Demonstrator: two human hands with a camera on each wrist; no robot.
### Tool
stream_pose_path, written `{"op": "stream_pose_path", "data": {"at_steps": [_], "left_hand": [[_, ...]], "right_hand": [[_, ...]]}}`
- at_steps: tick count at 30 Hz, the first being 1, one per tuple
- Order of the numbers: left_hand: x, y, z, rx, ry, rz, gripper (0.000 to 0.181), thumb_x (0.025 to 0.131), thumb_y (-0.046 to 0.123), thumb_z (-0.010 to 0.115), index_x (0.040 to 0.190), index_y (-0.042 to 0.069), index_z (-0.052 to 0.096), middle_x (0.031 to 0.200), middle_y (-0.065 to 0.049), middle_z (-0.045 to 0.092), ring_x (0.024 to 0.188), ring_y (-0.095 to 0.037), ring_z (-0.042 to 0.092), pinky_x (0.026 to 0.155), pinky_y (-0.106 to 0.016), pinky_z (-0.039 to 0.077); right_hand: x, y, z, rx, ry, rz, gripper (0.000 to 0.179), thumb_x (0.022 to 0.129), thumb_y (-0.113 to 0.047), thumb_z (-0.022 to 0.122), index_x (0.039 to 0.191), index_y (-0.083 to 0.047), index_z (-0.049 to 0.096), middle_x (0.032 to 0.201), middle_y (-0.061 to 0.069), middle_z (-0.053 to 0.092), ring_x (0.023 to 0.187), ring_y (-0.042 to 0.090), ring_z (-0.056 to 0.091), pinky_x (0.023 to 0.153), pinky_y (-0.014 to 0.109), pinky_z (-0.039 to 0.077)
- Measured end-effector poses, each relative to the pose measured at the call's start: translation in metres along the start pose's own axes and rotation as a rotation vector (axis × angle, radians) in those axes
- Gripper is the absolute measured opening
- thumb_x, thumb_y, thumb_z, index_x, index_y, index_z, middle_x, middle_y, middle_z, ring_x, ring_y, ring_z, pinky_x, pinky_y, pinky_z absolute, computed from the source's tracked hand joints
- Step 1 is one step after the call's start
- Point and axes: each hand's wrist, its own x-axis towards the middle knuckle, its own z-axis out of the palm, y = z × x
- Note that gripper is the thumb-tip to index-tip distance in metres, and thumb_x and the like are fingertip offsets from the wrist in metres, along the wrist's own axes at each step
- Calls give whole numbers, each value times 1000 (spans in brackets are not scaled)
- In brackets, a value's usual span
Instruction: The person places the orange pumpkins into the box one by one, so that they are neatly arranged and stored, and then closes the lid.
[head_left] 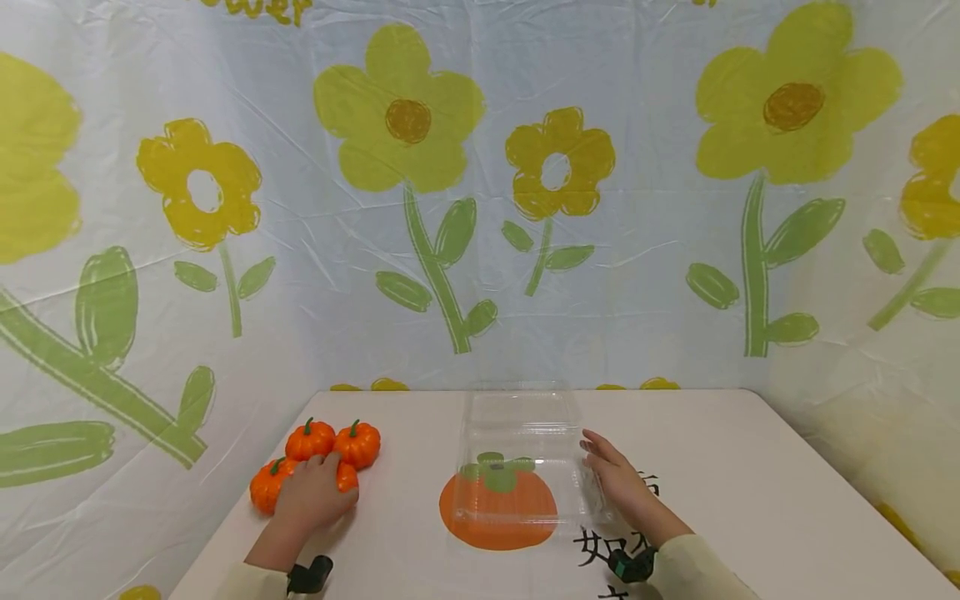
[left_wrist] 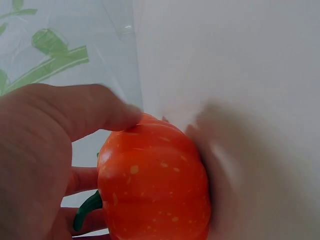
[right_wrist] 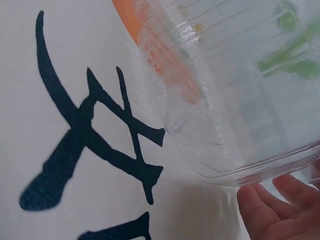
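Observation:
My left hand (head_left: 310, 495) grips a small orange toy pumpkin (left_wrist: 155, 182) at the table's left side. In the left wrist view the thumb lies on one side of it and fingers curl behind, near its green stem (left_wrist: 88, 210). More such pumpkins (head_left: 310, 440) sit close around that hand. Near the middle of the table stands a clear plastic box (head_left: 517, 410), its lid raised at the back. My right hand (head_left: 621, 482) is at the box's right side, fingers loosely extended; in the right wrist view the fingertips (right_wrist: 248, 196) are right at its rim.
The white table (head_left: 405, 533) bears a printed orange persimmon (head_left: 498, 527), partly under the box, and black characters (head_left: 592, 547) to the right. A cloth curtain (head_left: 645, 283) with yellow flowers hangs behind the table and along both sides.

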Motion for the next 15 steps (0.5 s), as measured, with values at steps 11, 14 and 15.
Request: {"op": "stream_pose_path", "data": {"at_steps": [11,14,15], "left_hand": [[0,1,-2,28,-7,8,67,75,35,70,129,-2,53,116,-25,56,103,-43,52,90,-67,44],[-1,3,-3,14,0,8,68,75,34,69,129,-2,52,118,-26,55,105,-43,51,89,-68,44],[-1,4,-4,5,2,6,68,75,34,69,130,-3,52,119,-26,55,106,-44,50,89,-68,44]], "right_hand": [[-1,1,-1,-20,4,3,53,102,-17,34,154,-13,21,158,20,24,146,42,19,114,60,23],[-1,1,-1,-22,3,3,53,102,-17,34,154,-13,21,158,19,25,146,42,20,114,60,23],[-1,1,-1,-20,4,3,53,102,-17,34,154,-13,21,158,20,25,146,42,20,114,60,23]]}}
